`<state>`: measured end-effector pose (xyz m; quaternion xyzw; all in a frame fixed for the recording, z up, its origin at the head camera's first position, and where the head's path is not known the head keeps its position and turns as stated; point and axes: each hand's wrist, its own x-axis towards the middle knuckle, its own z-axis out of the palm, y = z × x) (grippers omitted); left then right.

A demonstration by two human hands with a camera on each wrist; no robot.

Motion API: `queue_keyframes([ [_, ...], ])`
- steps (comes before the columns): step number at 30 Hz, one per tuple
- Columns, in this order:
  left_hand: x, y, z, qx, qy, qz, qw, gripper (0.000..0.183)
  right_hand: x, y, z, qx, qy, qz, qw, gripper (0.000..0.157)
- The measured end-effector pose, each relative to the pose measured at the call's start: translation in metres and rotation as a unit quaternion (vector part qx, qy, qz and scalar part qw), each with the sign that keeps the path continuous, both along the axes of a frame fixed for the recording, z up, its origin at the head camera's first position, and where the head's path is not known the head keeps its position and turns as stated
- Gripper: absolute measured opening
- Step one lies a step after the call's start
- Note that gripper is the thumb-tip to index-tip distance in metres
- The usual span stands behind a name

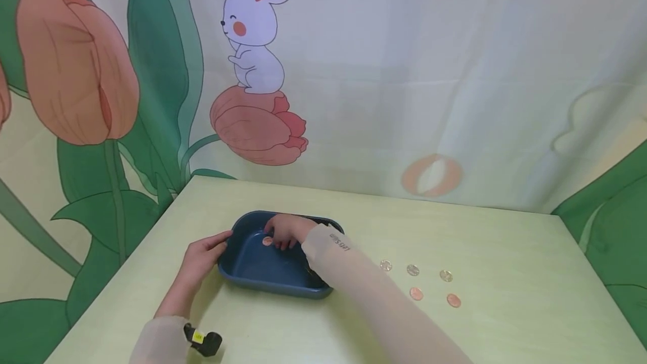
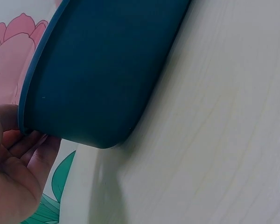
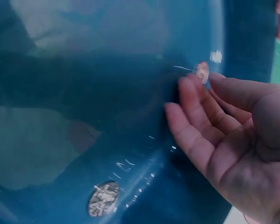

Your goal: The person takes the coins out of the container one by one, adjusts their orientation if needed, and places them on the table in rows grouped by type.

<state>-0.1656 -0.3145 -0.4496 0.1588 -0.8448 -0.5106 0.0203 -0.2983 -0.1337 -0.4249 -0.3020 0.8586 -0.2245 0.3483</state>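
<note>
A dark blue tray [image 1: 253,282] stands on the table, its inside glossy. At its left end my left hand [image 1: 201,257] grips the rim, thumb on one side and fingers under the lip, as the left wrist view [image 2: 18,172] shows. My right hand [image 1: 288,229] reaches down into the tray near the far wall. In the right wrist view a copper coin [image 3: 202,73] sits between the thumb tip and the curled fingertips of the right hand [image 3: 242,126]. A silver coin [image 3: 103,199] lies apart from the fingers on the tray bottom; the right forearm hides that area in the head view.
Right of the tray, three silver coins [image 1: 413,270] lie in a row on the pale table [image 1: 525,285], with two copper coins [image 1: 416,294] nearer me. A printed cloth [image 1: 364,72] hangs behind the table. A black wrist camera [image 1: 206,343] sits on the left sleeve.
</note>
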Motion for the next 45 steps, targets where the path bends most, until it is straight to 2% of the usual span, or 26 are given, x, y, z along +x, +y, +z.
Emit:
queue_keyframes([
  [7,0.002,-0.003,0.002,-0.001,0.001,0.004,1.0,0.041,0.007,-0.008,-0.005,0.017,0.088,0.016,0.996,0.036],
  [11,0.001,-0.002,0.001,0.001,0.001,0.001,1.0,0.041,0.006,-0.006,-0.008,0.016,0.111,0.025,0.993,0.025],
  [14,0.0,-0.001,0.0,0.001,-0.001,-0.001,1.0,0.041,0.004,-0.003,-0.012,0.012,0.108,0.026,0.994,0.019],
  [18,0.0,0.001,0.0,-0.001,-0.004,-0.002,1.0,0.04,0.003,-0.003,-0.016,0.006,0.099,0.028,0.995,0.018],
  [22,-0.001,0.001,0.0,-0.004,-0.005,-0.002,1.0,0.04,0.003,-0.003,-0.015,0.012,0.104,0.041,0.994,0.017],
  [28,-0.001,0.001,0.0,-0.004,-0.004,0.002,1.0,0.04,0.005,-0.004,-0.012,0.011,0.106,0.058,0.993,0.007],
  [36,-0.002,0.004,0.0,-0.002,0.003,-0.001,1.0,0.039,0.002,-0.002,-0.015,0.003,0.102,0.045,0.994,0.015],
  [45,0.0,0.002,0.003,-0.013,0.001,0.002,0.9999,0.04,0.003,-0.004,-0.009,-0.019,0.11,0.04,0.993,0.014],
])
